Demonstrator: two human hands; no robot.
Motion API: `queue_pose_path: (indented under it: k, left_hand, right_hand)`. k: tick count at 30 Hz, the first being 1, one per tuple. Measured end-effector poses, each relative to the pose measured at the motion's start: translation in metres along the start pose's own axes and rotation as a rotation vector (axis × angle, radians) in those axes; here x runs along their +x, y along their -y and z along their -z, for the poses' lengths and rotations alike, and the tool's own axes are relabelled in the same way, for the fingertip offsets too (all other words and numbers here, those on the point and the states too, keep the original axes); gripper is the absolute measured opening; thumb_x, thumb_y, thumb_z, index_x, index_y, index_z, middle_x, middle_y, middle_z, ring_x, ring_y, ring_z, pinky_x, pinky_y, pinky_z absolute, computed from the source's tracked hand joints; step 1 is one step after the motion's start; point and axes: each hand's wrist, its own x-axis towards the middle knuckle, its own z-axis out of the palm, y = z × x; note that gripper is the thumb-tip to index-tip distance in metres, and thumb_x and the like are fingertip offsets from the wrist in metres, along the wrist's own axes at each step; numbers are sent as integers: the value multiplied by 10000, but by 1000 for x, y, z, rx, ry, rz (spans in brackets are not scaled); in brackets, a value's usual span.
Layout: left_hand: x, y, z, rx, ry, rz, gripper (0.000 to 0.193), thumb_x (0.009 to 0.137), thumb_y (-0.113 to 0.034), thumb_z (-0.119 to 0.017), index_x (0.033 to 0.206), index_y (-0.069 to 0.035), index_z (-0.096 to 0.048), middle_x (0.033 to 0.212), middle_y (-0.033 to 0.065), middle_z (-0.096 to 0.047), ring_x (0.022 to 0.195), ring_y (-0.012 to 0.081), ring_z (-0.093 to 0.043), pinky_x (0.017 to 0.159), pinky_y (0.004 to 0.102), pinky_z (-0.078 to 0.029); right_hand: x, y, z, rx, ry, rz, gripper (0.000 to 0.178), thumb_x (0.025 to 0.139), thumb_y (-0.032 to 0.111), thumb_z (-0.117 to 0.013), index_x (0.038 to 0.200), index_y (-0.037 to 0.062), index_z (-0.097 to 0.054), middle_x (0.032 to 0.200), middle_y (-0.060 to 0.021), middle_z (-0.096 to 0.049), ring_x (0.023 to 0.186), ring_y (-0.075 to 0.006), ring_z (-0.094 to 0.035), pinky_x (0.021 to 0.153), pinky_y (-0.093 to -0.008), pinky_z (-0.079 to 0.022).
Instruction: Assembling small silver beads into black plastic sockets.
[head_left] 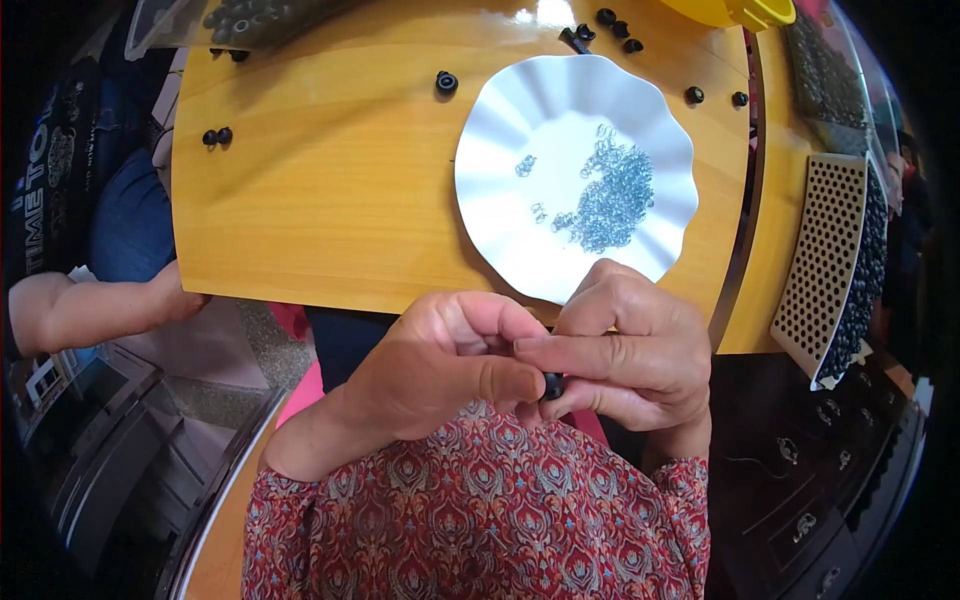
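Note:
My left hand and my right hand meet in front of my chest, just off the table's near edge. Between their fingertips is a small round black part, pinched from both sides and mostly covered by the fingers. Beyond my right hand lies a white plate with a wavy rim. It carries a heap of tiny shiny rings or coils, too small to tell exactly, with a few strays at its left.
Loose black parts are scattered over the wooden table. A yellow container sits at the far right, and a perforated tray of black pieces stands at the right. Another person's arm reaches the table's left edge.

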Motion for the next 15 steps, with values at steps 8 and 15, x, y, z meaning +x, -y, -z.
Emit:
queue_pose_path:
  k: [8, 15]
  left_hand:
    - [-4, 8, -5, -34, 55, 5, 184, 813, -5, -681, 961, 39, -581, 854, 116, -642, 759, 156, -637, 689, 252, -529]
    - [-1, 9, -1, -74, 61, 7, 193, 805, -11, -692, 950, 28, -571, 847, 107, -641, 767, 156, -641, 687, 246, -526]
  right_hand:
    - [-3, 9, -5, 14, -28, 11, 297, 704, 254, -743, 870, 9, -722, 704, -21, -557, 625, -165, -545, 546, -269, -451]
    - [-6, 4, -8, 24, -63, 12, 294, 719, 248, -744, 886, 9, -711, 727, -28, -543, 645, -178, -540, 566, -298, -468]
